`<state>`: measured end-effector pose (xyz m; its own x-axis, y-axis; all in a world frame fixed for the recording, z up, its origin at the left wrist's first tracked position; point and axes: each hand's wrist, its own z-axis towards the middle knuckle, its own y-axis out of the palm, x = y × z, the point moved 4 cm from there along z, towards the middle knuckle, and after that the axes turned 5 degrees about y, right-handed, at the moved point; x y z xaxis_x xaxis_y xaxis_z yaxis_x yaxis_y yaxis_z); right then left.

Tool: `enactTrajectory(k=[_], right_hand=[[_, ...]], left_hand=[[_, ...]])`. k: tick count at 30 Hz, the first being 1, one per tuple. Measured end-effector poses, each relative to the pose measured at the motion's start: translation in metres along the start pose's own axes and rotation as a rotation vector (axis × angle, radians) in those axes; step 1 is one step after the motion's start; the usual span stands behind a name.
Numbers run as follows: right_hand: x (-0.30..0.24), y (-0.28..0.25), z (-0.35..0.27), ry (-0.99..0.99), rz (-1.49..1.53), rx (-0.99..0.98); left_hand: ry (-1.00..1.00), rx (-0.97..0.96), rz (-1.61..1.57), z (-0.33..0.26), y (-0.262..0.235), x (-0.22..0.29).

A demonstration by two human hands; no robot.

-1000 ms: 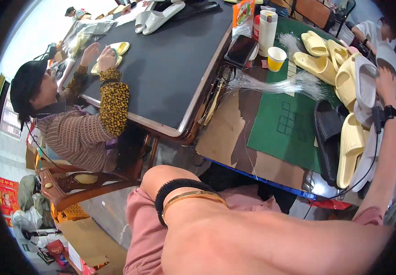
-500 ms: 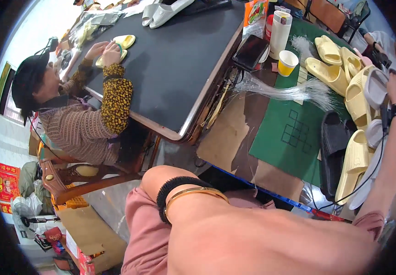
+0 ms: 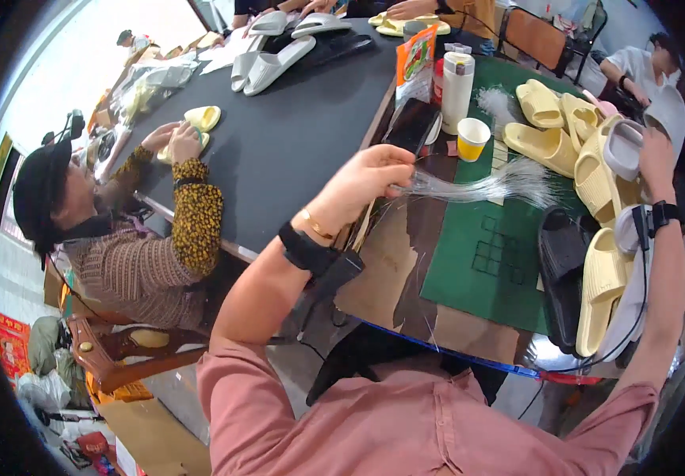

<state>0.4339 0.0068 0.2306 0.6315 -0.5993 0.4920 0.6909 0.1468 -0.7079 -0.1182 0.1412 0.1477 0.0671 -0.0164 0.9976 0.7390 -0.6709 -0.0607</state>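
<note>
My left hand [image 3: 374, 178] is closed in a pinch on the near-left end of a bundle of clear, thin strands [image 3: 469, 184]. The strands fan out to the right over a green mat [image 3: 469, 293]. At the far right, my right hand [image 3: 657, 159] is closed on a light grey slipper [image 3: 667, 109] tilted up off the pile; its fingertips are partly hidden. Beside that hand lies another grey slipper [image 3: 624, 148], with pale yellow slippers [image 3: 596, 182] to its left. A black slipper [image 3: 562, 270] and a yellow slipper [image 3: 602, 289] lie nearer me.
A white bottle [image 3: 457, 91], a yellow-and-white paper cup [image 3: 472, 141], a phone [image 3: 414, 125] and an orange packet [image 3: 416, 63] stand or lie beyond the strands. At the left, a co-worker handles a yellow slipper [image 3: 202, 119] at a dark table [image 3: 279, 151]. A wooden chair [image 3: 132, 349] stands nearby.
My left arm has swung out from close to the camera, and its hand now grips the strands. My right hand has lifted a grey slipper. The view has shifted, showing more of the far table.
</note>
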Motion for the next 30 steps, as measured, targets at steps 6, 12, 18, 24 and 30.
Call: enactTrajectory(k=[6, 12, 18, 24, 30], right_hand=[[-0.021, -0.036, -0.059, -0.076, 0.143, 0.123], [-0.036, -0.071, -0.112, -0.077, 0.268, 0.245], [-0.049, -0.101, -0.179, 0.039, 0.501, 0.148], [-0.043, -0.130, -0.237, 0.140, 0.640, 0.069], [0.075, -0.134, -0.203, 0.385, 0.438, 0.485]], left_hand=[[0.103, 0.257, 0.111, 0.016, -0.047, -0.037], [0.153, 0.285, 0.114, 0.015, -0.059, -0.063], [0.195, 0.264, 0.101, 0.014, -0.064, -0.068], [0.206, 0.230, 0.099, 0.012, -0.060, -0.065], [0.202, 0.238, 0.110, 0.012, -0.059, -0.065]])
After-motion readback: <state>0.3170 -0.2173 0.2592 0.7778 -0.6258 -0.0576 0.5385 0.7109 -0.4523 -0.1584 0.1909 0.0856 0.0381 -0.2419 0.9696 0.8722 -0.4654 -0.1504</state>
